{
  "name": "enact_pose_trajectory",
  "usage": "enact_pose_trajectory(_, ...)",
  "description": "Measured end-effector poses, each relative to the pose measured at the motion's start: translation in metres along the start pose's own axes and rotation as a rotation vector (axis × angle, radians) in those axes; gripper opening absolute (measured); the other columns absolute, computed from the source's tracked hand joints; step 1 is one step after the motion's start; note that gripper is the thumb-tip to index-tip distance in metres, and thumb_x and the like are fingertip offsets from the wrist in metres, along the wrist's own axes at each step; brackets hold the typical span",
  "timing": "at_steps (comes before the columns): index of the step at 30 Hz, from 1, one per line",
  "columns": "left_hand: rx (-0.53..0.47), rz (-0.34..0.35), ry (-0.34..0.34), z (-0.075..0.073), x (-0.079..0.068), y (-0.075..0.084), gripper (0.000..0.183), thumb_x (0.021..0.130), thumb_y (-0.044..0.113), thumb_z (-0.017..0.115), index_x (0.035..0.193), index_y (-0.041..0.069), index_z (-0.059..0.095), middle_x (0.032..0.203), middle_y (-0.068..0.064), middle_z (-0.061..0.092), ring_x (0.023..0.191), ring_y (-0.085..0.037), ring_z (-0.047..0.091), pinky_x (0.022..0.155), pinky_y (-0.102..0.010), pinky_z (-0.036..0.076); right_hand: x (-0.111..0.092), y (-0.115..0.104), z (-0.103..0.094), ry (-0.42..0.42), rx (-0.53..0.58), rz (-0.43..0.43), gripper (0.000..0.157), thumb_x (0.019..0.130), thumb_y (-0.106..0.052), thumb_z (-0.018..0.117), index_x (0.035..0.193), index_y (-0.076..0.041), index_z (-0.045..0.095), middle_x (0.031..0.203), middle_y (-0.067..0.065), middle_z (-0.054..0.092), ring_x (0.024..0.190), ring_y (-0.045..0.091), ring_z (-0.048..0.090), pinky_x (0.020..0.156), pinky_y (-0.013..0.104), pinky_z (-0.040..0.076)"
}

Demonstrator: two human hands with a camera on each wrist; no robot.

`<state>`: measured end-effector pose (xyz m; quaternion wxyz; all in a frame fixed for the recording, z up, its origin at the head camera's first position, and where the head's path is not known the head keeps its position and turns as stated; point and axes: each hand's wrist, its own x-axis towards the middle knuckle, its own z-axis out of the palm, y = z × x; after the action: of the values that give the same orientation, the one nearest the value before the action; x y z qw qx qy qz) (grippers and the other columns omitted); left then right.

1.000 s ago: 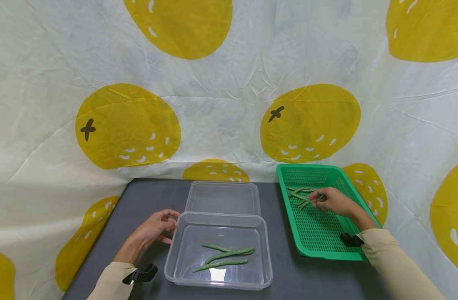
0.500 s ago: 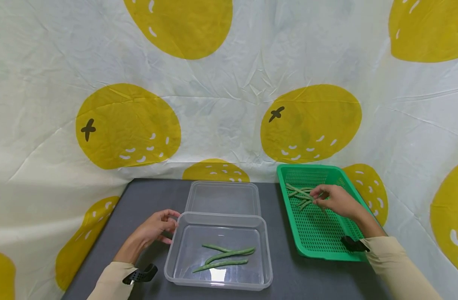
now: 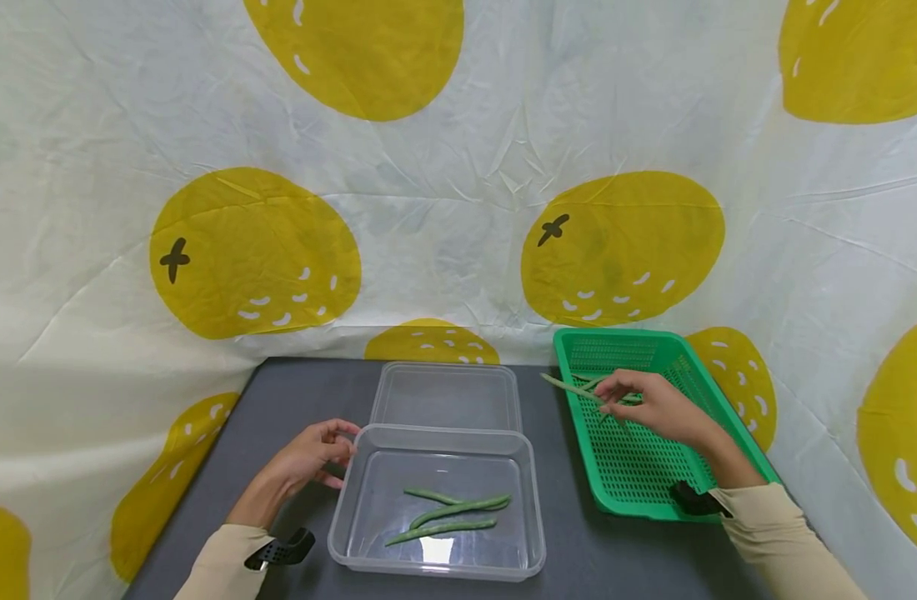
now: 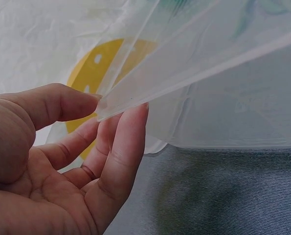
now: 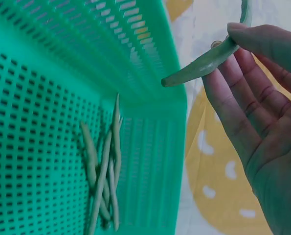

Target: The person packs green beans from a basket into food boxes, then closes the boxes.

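My right hand (image 3: 649, 406) pinches a green bean (image 5: 204, 63) between thumb and fingers, above the green plastic basket (image 3: 604, 492). One end of that bean points left past the basket's rim in the head view. Several more beans (image 5: 103, 171) lie in a small heap on the basket floor, partly hidden by the hand in the head view. My left hand (image 3: 312, 457) pinches the rim at the left back corner of a clear plastic container (image 3: 533, 517), thumb above and fingers below, as the left wrist view shows. Three green beans (image 3: 458, 510) lie inside the container.
A clear lid (image 3: 447, 396) lies flat on the dark grey table (image 3: 301, 392) just behind the container. A white cloth (image 3: 443, 250) with yellow fruit prints hangs behind and at the sides. The basket stands at the table's right.
My right hand has lifted one bean off the heap in the basket and shifted slightly left with it. The left hand and the container have stayed in place.
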<state>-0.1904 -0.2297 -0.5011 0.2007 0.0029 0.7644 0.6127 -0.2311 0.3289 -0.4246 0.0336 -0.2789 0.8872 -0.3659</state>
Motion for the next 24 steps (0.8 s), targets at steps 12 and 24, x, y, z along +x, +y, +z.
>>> enact_pose_trajectory(12, 0.004, -0.011, 0.017, 0.002, 0.0, 0.002, 0.045, 0.093, 0.007, 0.06, 0.135, -0.006, 0.05, 0.103, -0.022, 0.062, 0.083, -0.025, 0.064, 0.063, -0.043, 0.06, 0.018, -0.031, 0.022, -0.073, 0.038, -0.118, 0.02, 0.094, -0.015, 0.072, 0.113, -0.016, 0.071, 0.104, 0.0, 0.069, 0.093, 0.01, 0.066, 0.072, 0.032, 0.059)
enact_pose_trajectory(24, 0.007, -0.009, 0.03, 0.001, 0.001, -0.001, 0.045, 0.093, 0.009, 0.062, 0.134, -0.005, 0.05, 0.101, -0.02, 0.062, 0.082, -0.024, 0.065, 0.063, -0.043, 0.06, 0.034, -0.055, 0.039, -0.133, 0.066, -0.195, 0.021, 0.093, -0.014, 0.073, 0.112, -0.023, 0.07, 0.101, -0.001, 0.07, 0.091, 0.009, 0.065, 0.069, 0.031, 0.058)
